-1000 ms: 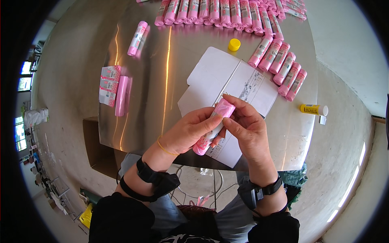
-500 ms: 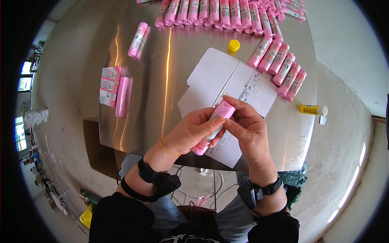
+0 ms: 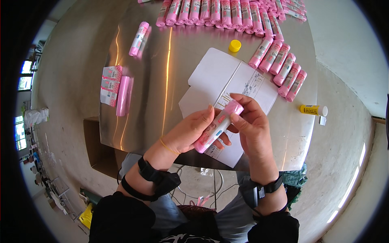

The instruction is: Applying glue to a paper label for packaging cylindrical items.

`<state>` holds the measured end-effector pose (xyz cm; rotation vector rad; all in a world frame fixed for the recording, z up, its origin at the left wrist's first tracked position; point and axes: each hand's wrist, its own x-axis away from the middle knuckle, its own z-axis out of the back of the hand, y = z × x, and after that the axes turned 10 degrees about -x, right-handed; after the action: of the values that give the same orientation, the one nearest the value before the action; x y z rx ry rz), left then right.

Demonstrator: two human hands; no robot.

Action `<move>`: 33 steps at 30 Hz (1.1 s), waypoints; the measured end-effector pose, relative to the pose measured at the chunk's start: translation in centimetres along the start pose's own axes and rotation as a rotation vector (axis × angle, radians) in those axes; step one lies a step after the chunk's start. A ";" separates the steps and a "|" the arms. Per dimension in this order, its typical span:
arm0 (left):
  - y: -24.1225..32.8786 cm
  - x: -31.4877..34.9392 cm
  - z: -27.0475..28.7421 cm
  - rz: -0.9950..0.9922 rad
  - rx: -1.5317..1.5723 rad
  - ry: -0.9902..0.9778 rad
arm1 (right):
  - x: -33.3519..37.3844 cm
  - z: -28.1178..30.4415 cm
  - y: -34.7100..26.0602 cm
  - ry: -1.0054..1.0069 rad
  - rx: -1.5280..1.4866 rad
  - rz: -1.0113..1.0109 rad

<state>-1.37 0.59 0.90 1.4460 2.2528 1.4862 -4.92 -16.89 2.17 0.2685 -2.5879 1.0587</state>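
Observation:
A roll of pink plastic bags with a printed paper label around it is held aslant between my hands, above a white cardboard sheet. My right hand grips its upper end between thumb and fingers. My left hand cradles the lower part; its thumb is lifted off the label and its fingertips show beyond the roll's right side. The folded white cardboard lies flat on the metal table, partly hidden by my hands. At the left lie a bare pink roll and flat printed labels.
Many labelled pink rolls line the far edge, with several more running down the right. One labelled roll lies apart at the far left. A yellow cap and a yellow glue stick are on the table. A cardboard box stands below the left edge.
The roll has turned so more of its label faces up, and it has shifted slightly right. My left thumb has come off it. My right hand keeps hold of the upper end.

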 end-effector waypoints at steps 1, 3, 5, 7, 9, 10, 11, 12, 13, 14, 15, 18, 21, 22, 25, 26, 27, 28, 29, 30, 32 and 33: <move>0.1 -0.1 0.0 0.003 0.060 -0.006 | -0.2 0.3 0.0 0.001 0.000 0.000; 0.2 -0.1 0.7 0.043 -0.042 -0.006 | -0.8 0.9 -0.1 -0.020 0.017 0.138; 0.0 -0.1 1.7 0.092 -0.125 -0.020 | -0.8 0.6 -0.3 -0.019 0.027 0.112; -0.1 0.0 1.4 0.073 -0.148 -0.011 | -0.7 0.5 -0.1 -0.018 0.038 0.088; 0.1 0.0 1.3 0.051 -0.177 -0.002 | -0.9 0.6 0.1 -0.031 0.086 0.112; 0.4 0.2 1.5 -0.015 -0.212 0.048 | -1.0 1.0 0.0 -0.034 0.085 0.118; 0.9 0.6 1.9 -0.082 -0.247 0.097 | -1.1 1.6 -0.4 -0.005 0.112 0.171; 1.9 1.3 3.0 -0.243 -0.231 0.206 | -1.5 2.1 -0.8 0.020 0.135 0.233; 4.5 2.5 2.2 -0.449 -0.122 0.393 | -1.7 3.0 -0.9 0.065 0.147 0.248; 7.6 5.5 2.5 -0.712 0.118 0.335 | -1.7 3.0 -1.6 0.055 0.131 0.263; 7.8 6.4 1.8 -0.716 0.110 0.331 | -1.8 3.1 -1.8 0.064 0.050 0.255; 8.0 8.6 -1.3 -0.891 -0.500 0.773 | -1.8 4.1 -2.2 0.080 -0.052 0.274; 6.3 8.3 -1.2 -0.666 -0.948 0.520 | -1.6 5.2 -1.4 0.141 -0.074 0.204; 7.3 8.9 -1.2 -0.621 -1.032 0.494 | -1.1 4.4 -1.5 0.155 -0.084 0.208; 9.9 10.3 -2.3 -0.901 -0.552 0.630 | -2.2 3.4 -2.8 0.093 -0.092 0.289; 9.8 10.1 -2.8 -0.905 -0.527 0.728 | -0.8 4.2 -1.8 0.147 -0.093 0.224; 9.1 9.1 -2.3 -0.937 -0.548 0.721 | -1.2 4.3 -1.8 0.147 -0.092 0.218; 6.7 8.4 -1.7 -0.766 -0.571 0.684 | -1.2 4.2 -1.7 0.150 -0.091 0.193; 5.3 7.6 -1.1 -0.589 -0.575 0.630 | -1.3 4.1 -2.0 0.146 -0.091 0.206; 7.4 6.9 -1.2 -0.847 -0.273 0.486 | -1.4 3.6 -2.0 0.111 -0.066 0.209; 8.7 5.5 -3.2 -0.885 -0.185 0.573 | 0.5 2.9 -1.2 0.086 -0.047 0.171; 7.8 4.1 -2.9 -0.788 -0.219 0.461 | 0.4 2.5 -0.9 0.009 -0.049 0.161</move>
<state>0.03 2.27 9.93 0.0873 2.3345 1.7666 -5.63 -19.29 1.23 0.0436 -2.6600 1.0450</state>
